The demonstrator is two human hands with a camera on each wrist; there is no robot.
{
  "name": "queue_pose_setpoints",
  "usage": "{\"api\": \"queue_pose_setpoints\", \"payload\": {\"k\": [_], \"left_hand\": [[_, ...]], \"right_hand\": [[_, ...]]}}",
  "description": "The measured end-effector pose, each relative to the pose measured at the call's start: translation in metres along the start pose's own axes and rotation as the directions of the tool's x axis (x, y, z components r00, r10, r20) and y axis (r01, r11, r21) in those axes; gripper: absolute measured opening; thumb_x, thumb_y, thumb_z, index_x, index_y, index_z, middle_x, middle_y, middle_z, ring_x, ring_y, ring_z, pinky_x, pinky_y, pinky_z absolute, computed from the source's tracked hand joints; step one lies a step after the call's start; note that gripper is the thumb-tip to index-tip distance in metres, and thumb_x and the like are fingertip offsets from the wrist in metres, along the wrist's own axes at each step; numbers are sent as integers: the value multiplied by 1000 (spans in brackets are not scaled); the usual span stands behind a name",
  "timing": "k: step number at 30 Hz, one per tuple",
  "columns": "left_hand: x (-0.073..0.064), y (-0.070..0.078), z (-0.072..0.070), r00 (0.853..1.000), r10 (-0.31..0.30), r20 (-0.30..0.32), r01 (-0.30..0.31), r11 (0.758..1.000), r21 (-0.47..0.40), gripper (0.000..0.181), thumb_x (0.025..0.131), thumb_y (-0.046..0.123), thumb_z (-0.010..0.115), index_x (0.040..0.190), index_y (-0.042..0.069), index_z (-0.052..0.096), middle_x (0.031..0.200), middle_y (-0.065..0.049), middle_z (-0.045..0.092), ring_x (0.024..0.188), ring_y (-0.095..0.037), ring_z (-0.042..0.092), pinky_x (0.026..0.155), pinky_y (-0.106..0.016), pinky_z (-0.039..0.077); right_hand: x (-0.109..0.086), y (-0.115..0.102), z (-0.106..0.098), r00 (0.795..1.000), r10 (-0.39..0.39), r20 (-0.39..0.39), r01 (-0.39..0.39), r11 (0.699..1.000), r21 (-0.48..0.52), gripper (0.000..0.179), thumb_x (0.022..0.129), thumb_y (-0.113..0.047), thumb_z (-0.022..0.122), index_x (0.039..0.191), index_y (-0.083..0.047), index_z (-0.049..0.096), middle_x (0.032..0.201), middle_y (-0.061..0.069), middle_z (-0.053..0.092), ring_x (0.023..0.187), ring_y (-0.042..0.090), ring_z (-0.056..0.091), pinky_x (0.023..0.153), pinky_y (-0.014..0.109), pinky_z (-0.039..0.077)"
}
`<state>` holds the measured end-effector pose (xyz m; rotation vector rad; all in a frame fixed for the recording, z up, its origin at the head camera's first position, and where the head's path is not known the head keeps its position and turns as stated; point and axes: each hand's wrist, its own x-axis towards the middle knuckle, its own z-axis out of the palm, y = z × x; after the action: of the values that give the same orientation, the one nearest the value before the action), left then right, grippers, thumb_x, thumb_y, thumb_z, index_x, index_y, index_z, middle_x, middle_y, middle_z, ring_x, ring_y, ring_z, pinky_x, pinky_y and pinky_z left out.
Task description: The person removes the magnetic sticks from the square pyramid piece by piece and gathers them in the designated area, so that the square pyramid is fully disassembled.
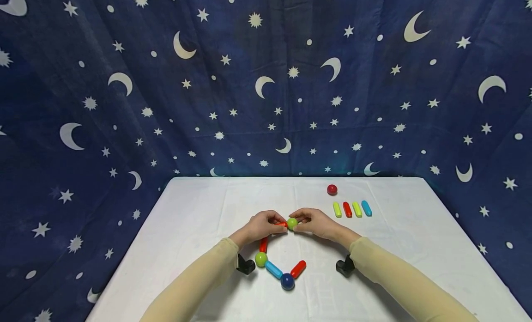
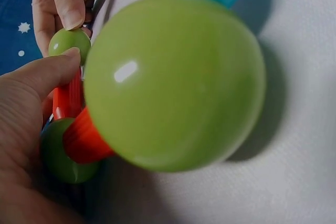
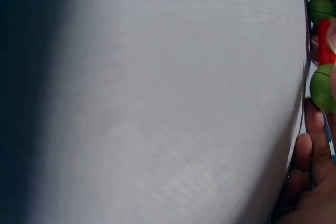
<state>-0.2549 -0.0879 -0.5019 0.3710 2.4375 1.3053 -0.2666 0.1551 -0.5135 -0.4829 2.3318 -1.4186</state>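
In the head view my left hand [image 1: 262, 226] grips a red rod [image 1: 282, 224] of a magnetic-toy-like chain. My right hand [image 1: 319, 224] pinches a green ball [image 1: 292, 223] at that rod's end. The left wrist view shows the held red rod [image 2: 67, 100] between this ball and a second green ball [image 2: 68, 169], partly behind my left hand. From there the chain runs through another red rod [image 1: 263, 245], a green ball [image 1: 261, 259], a blue rod [image 1: 273, 270] and a dark blue ball [image 1: 287, 281] to a red rod [image 1: 298, 269].
At the back right of the white table [image 1: 199, 197] lies a red ball [image 1: 332, 190]. Before it, side by side, are a yellow-green rod [image 1: 337, 209], a red rod [image 1: 347, 209], another yellow-green rod [image 1: 357, 209] and a blue rod [image 1: 366, 208]. A star-patterned cloth [image 1: 232, 82] encloses the table.
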Motion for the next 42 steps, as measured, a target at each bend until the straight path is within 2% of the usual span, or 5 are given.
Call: {"api": "queue_pose_setpoints", "payload": {"k": [8,18,36,42], "left_hand": [[2,-1,2,999,-14,-30,16,999,43,22,85,38,85,99,24,74,90,6,67,80,-14,57,69,-28,45],[1,0,5,998,-8,-55,12,997,73,21,85,42,84,96,26,75,87,11,70,82,-14,57,77,-35,38],[-1,1,5,999,-3,-49,3,1000,12,19,85,35,85,94,22,74,87,8,72,80,-13,59,69,-29,43],[0,0,5,999,-2,-46,2,1000,-3,19,85,34,85,94,22,74,87,8,72,80,-13,59,69,-29,44]], "right_hand": [[1,2,0,1000,-4,20,5,1000,-14,35,90,-23,80,123,-13,71,108,0,69,100,18,60,90,33,48],[-1,2,1,1000,-15,7,15,1000,-6,35,89,-23,82,121,-12,71,106,1,69,99,19,60,90,36,48],[-1,4,0,999,-24,34,23,1000,15,34,90,-25,81,120,-14,71,109,2,69,102,20,59,90,33,47],[-1,2,0,999,-37,27,37,999,12,34,89,-25,82,120,-13,71,108,3,68,102,22,59,92,37,46]]}}
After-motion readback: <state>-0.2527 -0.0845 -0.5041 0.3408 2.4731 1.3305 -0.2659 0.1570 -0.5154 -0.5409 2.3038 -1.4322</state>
